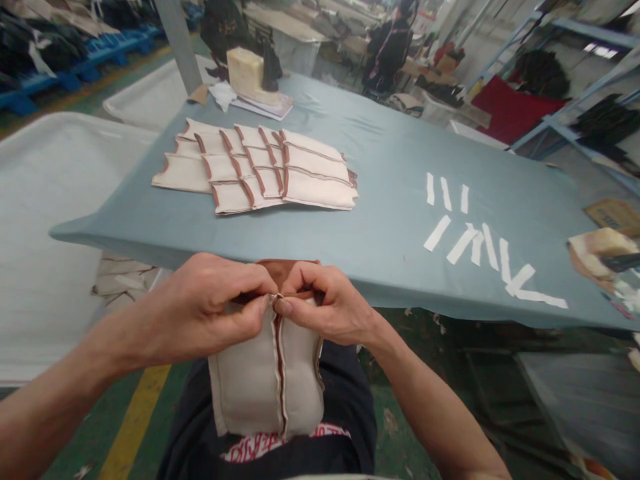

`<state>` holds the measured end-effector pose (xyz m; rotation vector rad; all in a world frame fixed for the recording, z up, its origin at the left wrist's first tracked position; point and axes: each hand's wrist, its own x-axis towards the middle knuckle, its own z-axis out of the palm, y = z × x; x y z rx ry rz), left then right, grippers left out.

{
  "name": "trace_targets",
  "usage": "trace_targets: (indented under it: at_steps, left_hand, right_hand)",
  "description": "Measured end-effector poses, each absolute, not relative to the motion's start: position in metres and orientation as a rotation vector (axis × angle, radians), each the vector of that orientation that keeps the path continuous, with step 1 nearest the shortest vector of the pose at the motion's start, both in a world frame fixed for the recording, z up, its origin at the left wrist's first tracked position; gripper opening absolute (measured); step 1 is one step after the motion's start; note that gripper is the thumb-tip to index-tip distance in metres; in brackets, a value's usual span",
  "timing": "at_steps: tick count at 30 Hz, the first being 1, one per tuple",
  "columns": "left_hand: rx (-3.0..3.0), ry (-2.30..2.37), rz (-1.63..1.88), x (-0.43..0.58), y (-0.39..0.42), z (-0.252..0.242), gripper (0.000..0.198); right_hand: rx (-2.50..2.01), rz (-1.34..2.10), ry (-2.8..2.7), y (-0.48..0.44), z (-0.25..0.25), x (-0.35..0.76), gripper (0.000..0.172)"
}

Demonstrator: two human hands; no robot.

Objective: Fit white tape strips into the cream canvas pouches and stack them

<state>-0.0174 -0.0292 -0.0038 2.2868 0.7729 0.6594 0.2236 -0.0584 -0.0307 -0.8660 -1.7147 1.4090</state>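
Observation:
A cream-coloured sewn fabric panel (245,380) with a brown-edged seam down its middle hangs over my lap. My left hand (220,303) pinches its upper edge just left of the seam. Close beside it, my right hand (325,303) grips the same edge on the other side, the thumbs almost meeting at the seam's top. Brown material (280,270) shows behind my fingers, against the table edge. On the table, an overlapping row of similar cream panels (320,167) with brown edging lies past my hands.
Several white strips (437,233) are scattered on the right of the blue-covered table (385,247). Yellowish foam blocks stand at the back (245,70) and right edge. White bins (45,267) are on the left. A person in dark clothes (393,43) is in the background.

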Motion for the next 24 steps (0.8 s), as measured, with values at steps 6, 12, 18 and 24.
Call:
trace_targets:
  at_steps: [6, 12, 18, 24]
  left_hand:
    - [2.122, 0.61, 0.799, -0.01, -0.038, -0.015, 0.027]
    - [2.026, 0.688, 0.614, -0.009, -0.034, 0.0, 0.026]
    - [1.856, 0.598, 0.482, -0.016, -0.025, 0.005, 0.033]
    - [1.945, 0.634, 0.485, -0.02, -0.032, 0.009, 0.026]
  right_hand:
    - [-0.871, 1.41, -1.686, -0.062, -0.025, 0.21, 0.04]
    - [-0.962, 1.354, -1.713, -0.065, -0.028, 0.216, 0.042]
    - [-0.854, 1.41, -1.728, -0.065, -0.021, 0.225, 0.042]
    - [-0.805, 1.048, -1.926, -0.075, -0.012, 0.236, 0.019]
